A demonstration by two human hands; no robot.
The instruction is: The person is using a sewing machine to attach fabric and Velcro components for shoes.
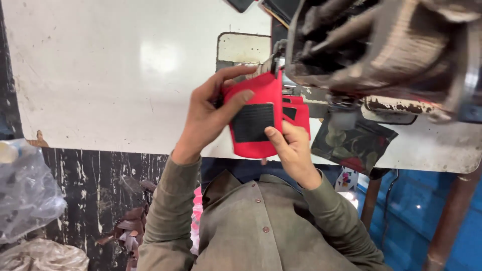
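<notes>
1. Hands both pinch a red fabric piece (256,90) with a black patch (252,122); left hand (208,118) grips its left edge, thumb on top.
2. Right hand (293,148) clamps the lower right corner; more red pieces (300,113) sit just behind it.
3. Sewing machine (381,45) right above both hands; white table (125,70) underneath.
</notes>
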